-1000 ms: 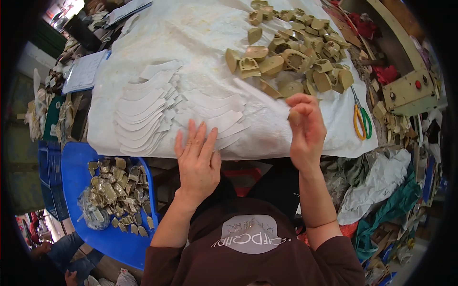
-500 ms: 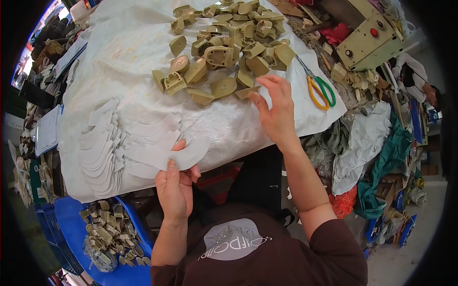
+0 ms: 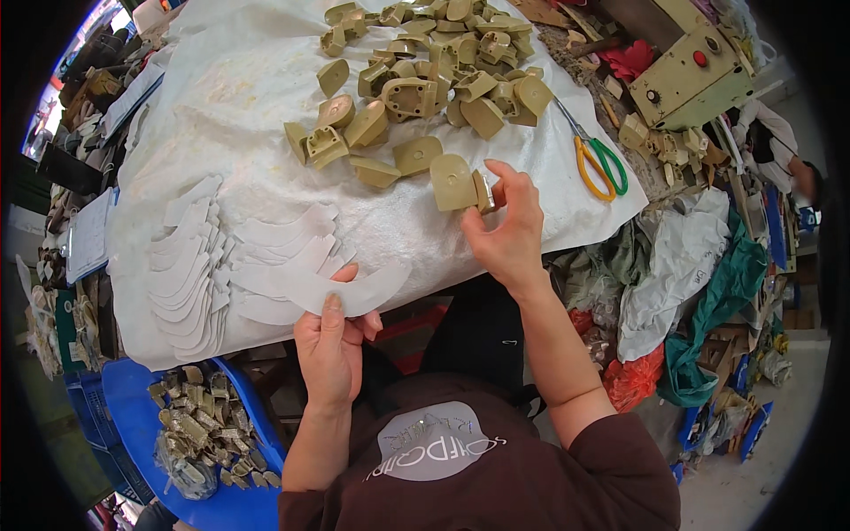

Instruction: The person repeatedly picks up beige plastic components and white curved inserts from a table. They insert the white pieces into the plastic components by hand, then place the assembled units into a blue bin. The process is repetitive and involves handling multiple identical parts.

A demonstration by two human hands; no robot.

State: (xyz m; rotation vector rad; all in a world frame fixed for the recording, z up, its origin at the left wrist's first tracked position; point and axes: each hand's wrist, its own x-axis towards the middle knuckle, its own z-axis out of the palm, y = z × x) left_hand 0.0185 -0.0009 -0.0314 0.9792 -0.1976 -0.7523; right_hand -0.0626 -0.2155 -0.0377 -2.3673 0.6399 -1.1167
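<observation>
My left hand point(image 3: 332, 350) pinches a white curved sheet piece point(image 3: 372, 290) between thumb and fingers, above the table's front edge. Two stacks of similar white pieces lie beside it, one fanned pile point(image 3: 186, 283) further left and another point(image 3: 288, 243) just behind the held piece. On the right, my right hand point(image 3: 512, 226) has its thumb and fingers round an olive plastic shoe heel point(image 3: 452, 183), just in front of the heap; the fingers partly hide its right side. Behind it spreads a heap of olive shoe heels point(image 3: 409, 97), some lying loose along the front.
Scissors point(image 3: 598, 166) with yellow and green handles lie right of the heels on the white-covered table point(image 3: 230, 97). A green metal machine point(image 3: 691, 75) stands at the far right. Below left, a blue bin point(image 3: 239, 500) holds more heels. Bags point(image 3: 677, 274) crowd the right side.
My right hand has drawn a heel out of the heap's front edge, toward me. My left hand still holds the white piece, now shifted slightly right.
</observation>
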